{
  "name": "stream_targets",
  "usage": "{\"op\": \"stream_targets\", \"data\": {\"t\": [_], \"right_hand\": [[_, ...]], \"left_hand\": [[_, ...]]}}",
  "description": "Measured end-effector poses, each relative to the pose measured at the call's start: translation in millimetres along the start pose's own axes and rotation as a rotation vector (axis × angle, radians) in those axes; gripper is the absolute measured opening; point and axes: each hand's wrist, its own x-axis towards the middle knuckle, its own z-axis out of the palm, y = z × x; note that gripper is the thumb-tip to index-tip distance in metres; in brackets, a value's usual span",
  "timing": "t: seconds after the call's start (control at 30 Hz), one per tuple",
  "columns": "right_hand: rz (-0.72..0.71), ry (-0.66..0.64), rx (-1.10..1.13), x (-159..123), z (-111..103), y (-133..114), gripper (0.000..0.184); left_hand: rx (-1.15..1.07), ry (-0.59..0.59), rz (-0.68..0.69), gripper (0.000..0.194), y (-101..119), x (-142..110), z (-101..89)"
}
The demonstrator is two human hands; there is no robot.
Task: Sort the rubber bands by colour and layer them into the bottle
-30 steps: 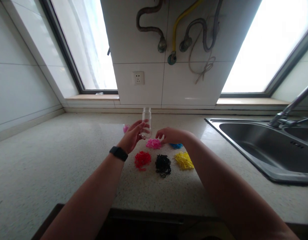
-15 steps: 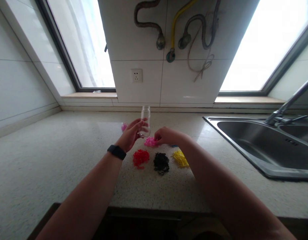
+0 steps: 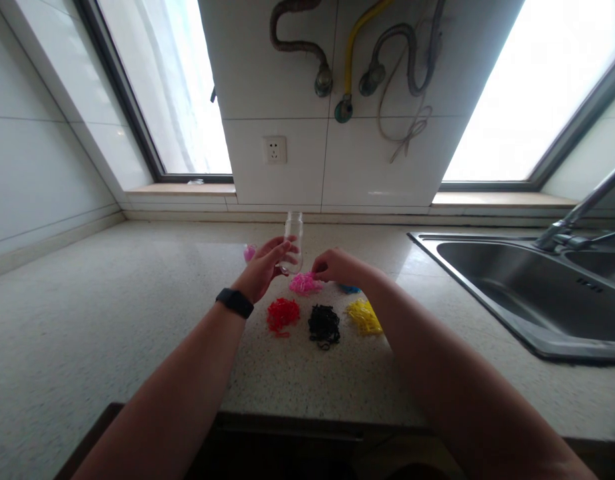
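Observation:
My left hand (image 3: 267, 265) is closed around a clear jar (image 3: 294, 230), held upright above the counter with its mouth uncovered. Just over the edge of a pink pile of small bands (image 3: 305, 285), my right hand (image 3: 332, 265) has its fingertips pinched together; whatever is between them is too small to make out. Nearer to me lie a red pile (image 3: 282, 315), a black pile (image 3: 324, 325) and a yellow pile (image 3: 364, 317), the yellow one partly behind my right forearm. A blue pile (image 3: 349, 289) shows only in part under my right wrist.
A pink object (image 3: 249, 253) stands behind my left hand, partly hidden. To the right a steel sink (image 3: 487, 293) with a faucet (image 3: 562, 230) is set into the speckled counter (image 3: 137, 300). The tiled wall behind has a socket (image 3: 274, 150) and hoses.
My right hand has lifted slightly up from the pink pile, its fingers still pinched. More of the blue pile shows. The jar stays in my left hand.

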Motion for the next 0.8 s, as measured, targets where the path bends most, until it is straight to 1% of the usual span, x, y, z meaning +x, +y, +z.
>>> {"op": "stream_targets", "data": {"t": [0.13,0.27,0.37,0.5,0.6,0.67,0.73,0.8], "right_hand": [[0.011,0.072,0.193,-1,-1,6,0.021],[0.021,0.160,0.468,-1,-6,5,0.029],[0.038,0.258,0.651,-3,-13,-1,0.035],[0.008,0.423,0.836,-7,-26,-7,0.037],[-0.019,0.543,0.941,-9,-34,-10,0.034],[-0.031,0.589,0.988,-10,-38,-14,0.033],[-0.037,0.599,1.017,-11,-39,-18,0.034],[-0.041,0.575,1.018,-10,-38,-22,0.035]], "left_hand": [[0.061,-0.002,0.006,0.042,0,1,-1.2],[0.173,0.015,0.012,0.041,2,1,-2.5],[0.272,0.012,0.016,0.036,2,3,-4.4],[0.424,-0.046,0.045,0.029,-6,7,-9.3],[0.545,-0.083,0.099,0.028,-12,7,-12.0],[0.584,-0.107,0.130,0.030,-14,6,-11.8],[0.601,-0.126,0.149,0.032,-14,4,-10.4],[0.614,-0.143,0.157,0.033,-14,3,-8.6]]}}
